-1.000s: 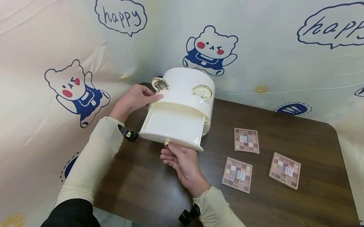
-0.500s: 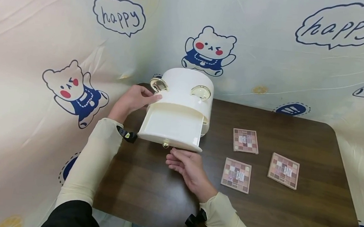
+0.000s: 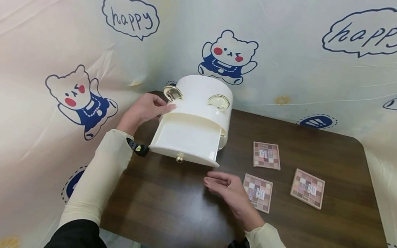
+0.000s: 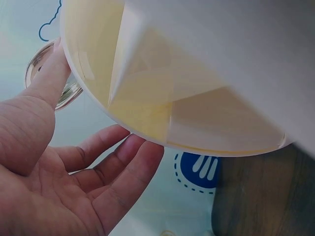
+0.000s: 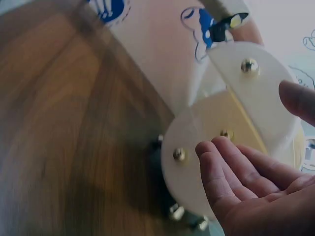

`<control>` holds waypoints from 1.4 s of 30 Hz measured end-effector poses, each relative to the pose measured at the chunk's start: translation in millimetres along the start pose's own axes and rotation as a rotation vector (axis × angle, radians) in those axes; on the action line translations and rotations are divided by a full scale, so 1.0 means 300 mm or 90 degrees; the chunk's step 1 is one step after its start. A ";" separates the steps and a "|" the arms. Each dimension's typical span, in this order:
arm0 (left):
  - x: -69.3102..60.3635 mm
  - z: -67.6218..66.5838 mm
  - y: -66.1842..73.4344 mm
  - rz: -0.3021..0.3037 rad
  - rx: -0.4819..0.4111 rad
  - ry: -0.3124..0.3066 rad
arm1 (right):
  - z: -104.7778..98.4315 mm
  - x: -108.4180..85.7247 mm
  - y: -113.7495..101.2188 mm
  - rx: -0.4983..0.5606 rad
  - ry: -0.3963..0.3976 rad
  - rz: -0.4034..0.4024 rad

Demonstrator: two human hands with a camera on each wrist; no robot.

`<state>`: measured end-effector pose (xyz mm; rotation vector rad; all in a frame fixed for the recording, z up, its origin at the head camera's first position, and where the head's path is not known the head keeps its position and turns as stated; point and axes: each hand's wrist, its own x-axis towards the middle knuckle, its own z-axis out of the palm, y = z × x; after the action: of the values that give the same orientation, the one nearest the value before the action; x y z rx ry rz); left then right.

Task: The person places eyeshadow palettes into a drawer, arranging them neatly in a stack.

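Note:
A white drum-shaped drawer organizer (image 3: 200,97) with two gold ring handles stands at the back of the table, its upper drawer (image 3: 187,138) pulled out and bare inside. My left hand (image 3: 147,110) grips the organizer's left side, thumb on the front rim and fingers around the side, as the left wrist view also shows. In front of the drawer's right corner, my right hand (image 3: 231,191) hovers with loosely extended fingers, holding nothing, close to an eyeshadow palette (image 3: 263,195). A gold knob (image 3: 180,158) sits on the drawer front. Lower drawer fronts (image 5: 184,169) show in the right wrist view.
Two more eyeshadow palettes lie on the right of the brown table (image 3: 342,158): a rear palette (image 3: 266,156) and a right-hand palette (image 3: 307,189). A printed curtain (image 3: 288,49) hangs close behind and along the left side. Small gold feet (image 5: 176,212) carry the organizer.
My right hand has let go of the drawer knob and moved right and toward me, near the closest palette. The left hand and the pulled-out drawer stay where they were.

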<state>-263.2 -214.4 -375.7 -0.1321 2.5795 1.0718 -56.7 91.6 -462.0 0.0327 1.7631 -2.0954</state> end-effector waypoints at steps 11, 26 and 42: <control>-0.008 -0.004 0.006 0.018 -0.013 -0.013 | -0.181 -0.038 0.015 -0.306 0.045 -0.063; -0.005 0.002 0.000 0.036 -0.017 -0.002 | -0.416 -0.074 0.124 -0.581 0.107 -0.128; -0.010 0.005 -0.002 0.046 -0.029 -0.004 | -0.557 -0.105 0.207 -0.780 0.082 -0.141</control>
<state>-259.7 -213.9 -376.1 -0.0468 2.5733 1.1544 -47.3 251.6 -546.0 -0.3804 2.9013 -0.8077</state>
